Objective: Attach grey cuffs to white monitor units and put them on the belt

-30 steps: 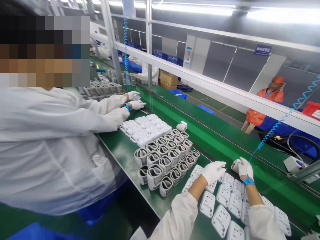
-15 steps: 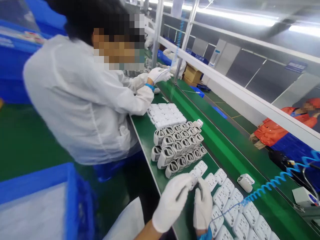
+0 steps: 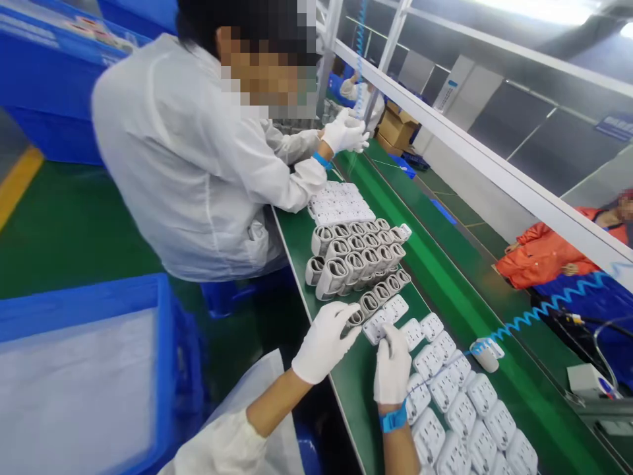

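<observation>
My left hand [image 3: 324,343], in a white glove, has its thumb and fingers around the near end roll of a row of grey rolled cuffs [image 3: 368,303]. My gloved right hand [image 3: 392,366], with a blue wrist band, has its curled fingertips on the near edge of a white plastic unit [image 3: 374,327]. This unit is a rounded square with dark slots in its face. It lies flat on the bench beside the row of rolls, with a similar unit [image 3: 395,308] just behind it. The right fingertips are partly hidden behind that hand.
Several more white units [image 3: 462,412] lie in rows at right, crossed by a thin cord. Stacked cuffs [image 3: 356,260] stand beyond my hands. A blue coiled cable [image 3: 548,303] hangs over the green belt [image 3: 445,290]. A co-worker [image 3: 198,165] sits at left; a blue crate [image 3: 165,369] stands nearby.
My left hand has moved from the white unit to the end grey roll. My right hand has stayed at the unit. The view has shifted, and the co-worker's hands are still raised.
</observation>
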{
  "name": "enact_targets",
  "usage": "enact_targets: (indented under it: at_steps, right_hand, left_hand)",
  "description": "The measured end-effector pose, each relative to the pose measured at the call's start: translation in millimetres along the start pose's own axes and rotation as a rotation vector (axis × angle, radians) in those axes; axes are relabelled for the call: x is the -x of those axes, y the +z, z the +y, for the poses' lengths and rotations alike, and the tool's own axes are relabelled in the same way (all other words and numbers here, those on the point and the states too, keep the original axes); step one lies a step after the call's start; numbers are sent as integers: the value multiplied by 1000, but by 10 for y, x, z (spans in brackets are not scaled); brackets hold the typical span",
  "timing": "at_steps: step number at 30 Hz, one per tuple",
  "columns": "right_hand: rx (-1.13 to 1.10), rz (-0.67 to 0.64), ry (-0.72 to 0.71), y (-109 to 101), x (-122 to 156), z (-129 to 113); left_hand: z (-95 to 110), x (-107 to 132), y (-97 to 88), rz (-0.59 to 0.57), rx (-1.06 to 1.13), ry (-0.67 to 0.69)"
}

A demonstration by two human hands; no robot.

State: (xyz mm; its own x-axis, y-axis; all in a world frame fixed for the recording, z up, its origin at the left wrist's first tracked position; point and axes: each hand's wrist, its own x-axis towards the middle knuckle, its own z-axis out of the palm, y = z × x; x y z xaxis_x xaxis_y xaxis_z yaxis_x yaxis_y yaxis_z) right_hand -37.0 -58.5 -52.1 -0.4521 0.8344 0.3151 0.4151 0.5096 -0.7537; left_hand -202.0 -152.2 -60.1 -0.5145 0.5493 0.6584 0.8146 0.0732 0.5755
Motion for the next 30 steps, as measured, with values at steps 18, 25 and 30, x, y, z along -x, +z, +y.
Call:
enact_targets:
  at_steps: [18,25,30]
  right_hand:
    - [227,-205,-184,-41,-85,-192]
    - [277,-160,-198,-264,-160,-204]
    - [285,-81,-216,-866,-150,-66]
  left_hand:
    - [-201,-256,166,-321,-126,31]
    - [-291,-260,217,-260,-69,57]
    - [-284,-104,187,-222,-61,-4]
